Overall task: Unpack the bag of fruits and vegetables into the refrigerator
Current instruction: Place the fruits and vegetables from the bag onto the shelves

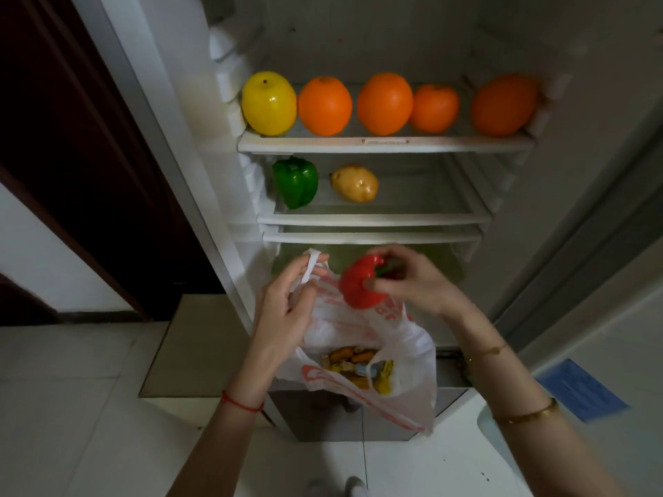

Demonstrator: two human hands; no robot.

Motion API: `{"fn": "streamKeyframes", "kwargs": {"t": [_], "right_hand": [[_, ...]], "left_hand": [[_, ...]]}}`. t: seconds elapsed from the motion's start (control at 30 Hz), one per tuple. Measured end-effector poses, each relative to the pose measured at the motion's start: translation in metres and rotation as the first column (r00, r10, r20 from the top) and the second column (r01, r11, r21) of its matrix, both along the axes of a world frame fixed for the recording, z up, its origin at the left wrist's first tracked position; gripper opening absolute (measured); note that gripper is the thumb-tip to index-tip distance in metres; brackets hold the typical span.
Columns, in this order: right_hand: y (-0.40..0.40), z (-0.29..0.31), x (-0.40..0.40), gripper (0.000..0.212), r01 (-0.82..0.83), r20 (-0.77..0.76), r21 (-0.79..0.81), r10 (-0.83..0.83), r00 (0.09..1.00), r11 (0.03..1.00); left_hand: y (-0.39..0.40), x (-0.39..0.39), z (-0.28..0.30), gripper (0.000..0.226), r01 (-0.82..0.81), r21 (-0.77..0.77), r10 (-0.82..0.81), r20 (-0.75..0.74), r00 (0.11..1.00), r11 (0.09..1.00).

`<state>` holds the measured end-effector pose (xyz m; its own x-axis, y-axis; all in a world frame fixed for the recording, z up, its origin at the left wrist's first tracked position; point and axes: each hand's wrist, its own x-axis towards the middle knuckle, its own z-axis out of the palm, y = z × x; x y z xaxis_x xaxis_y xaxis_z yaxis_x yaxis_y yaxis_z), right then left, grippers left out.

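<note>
The right hand (405, 278) curled its grip around a red bell pepper (362, 285), fingers wrapped over the top near the green stem and thumb pressed against the side, so the pepper hung clear just above the plastic bag (362, 356). The left hand (287, 306) pinched one white handle of that bag between thumb and fingers, likely to hold the mouth open and keep the bag from sagging while the other hand lifted produce out. The bag was white with orange-red print, and it hung in front of the refrigerator (229, 145), below its lowest shelf edge. Inside the bag, yellow and orange packets or items were still visible; what they were could not be made out.

Above the bag, the refrigerator stood open. On the middle shelf (373, 219), directly above the bag, lay a green bell pepper (296, 182) and, just beside it, a potato (355, 183), with bare shelf to their right, probably where the red pepper belonged. On the top shelf (384, 143), farther above the bag, a yellow apple (269, 104) and four oranges (385, 104) sat in a row, fruit seemingly kept apart from vegetables. Below the bag was pale tiled floor (71, 389).
</note>
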<state>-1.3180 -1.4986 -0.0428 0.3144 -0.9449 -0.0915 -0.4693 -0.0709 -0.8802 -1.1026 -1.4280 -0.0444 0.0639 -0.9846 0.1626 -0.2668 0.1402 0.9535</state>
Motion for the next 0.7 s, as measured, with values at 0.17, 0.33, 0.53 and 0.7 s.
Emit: {"fn": "streamKeyframes", "kwargs": {"t": [0.17, 0.33, 0.53, 0.7], "right_hand": [[-0.027, 0.043, -0.009, 0.071, 0.427, 0.144, -0.278, -0.402, 0.904, 0.861], [-0.069, 0.040, -0.014, 0.076, 0.561, 0.165, -0.395, -0.544, 0.822, 0.728], [-0.111, 0.023, -0.013, 0.070, 0.515, 0.099, -0.429, -0.528, 0.843, 0.742], [-0.126, 0.018, -0.012, 0.066, 0.499, 0.107, -0.432, -0.506, 0.856, 0.751]], "left_hand": [[-0.012, -0.001, 0.000, 0.038, 0.004, -0.004, -0.004, 0.010, 1.000, 1.000], [-0.017, -0.005, -0.001, 0.035, 0.025, -0.001, -0.025, -0.007, 1.000, 1.000], [-0.022, -0.005, 0.000, 0.037, 0.025, -0.007, -0.025, 0.013, 1.000, 1.000], [-0.025, -0.003, -0.001, 0.037, -0.010, 0.003, 0.010, -0.011, 1.000, 1.000]]}}
